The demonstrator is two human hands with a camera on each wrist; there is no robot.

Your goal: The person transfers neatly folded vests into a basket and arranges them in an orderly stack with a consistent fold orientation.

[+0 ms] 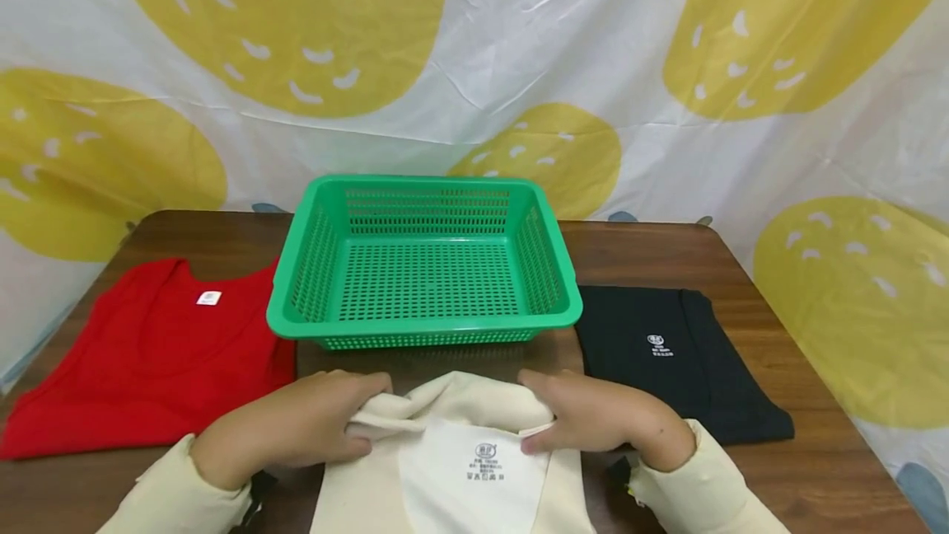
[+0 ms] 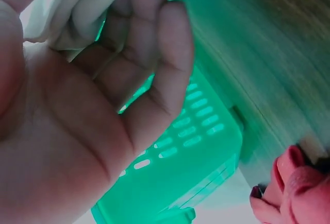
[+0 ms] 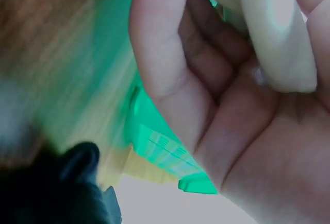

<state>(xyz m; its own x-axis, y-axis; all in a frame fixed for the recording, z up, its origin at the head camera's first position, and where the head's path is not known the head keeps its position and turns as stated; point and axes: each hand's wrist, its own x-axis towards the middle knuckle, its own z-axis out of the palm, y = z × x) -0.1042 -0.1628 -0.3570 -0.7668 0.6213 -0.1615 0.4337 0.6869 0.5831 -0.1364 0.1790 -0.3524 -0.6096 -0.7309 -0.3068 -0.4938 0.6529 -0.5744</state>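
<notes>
A cream-coloured garment (image 1: 363, 501) with a white panel and a printed label lies at the table's near edge, its top edge bunched and raised. My left hand (image 1: 304, 423) grips the left side of that edge, thumb below and fingers above. On the other side my right hand (image 1: 600, 414) pinches the edge in the same way. In the left wrist view, folds of the cloth (image 2: 87, 15) sit between thumb and fingers. A rolled edge of the cloth (image 3: 281, 38) lies in the right palm in the right wrist view.
A green plastic basket (image 1: 426, 325) stands just beyond the hands with nothing in it. To its left lies a red garment (image 1: 163, 361), to its right a folded black garment (image 1: 675, 369). The wooden table (image 1: 630, 254) backs onto a hanging patterned cloth (image 1: 519, 39).
</notes>
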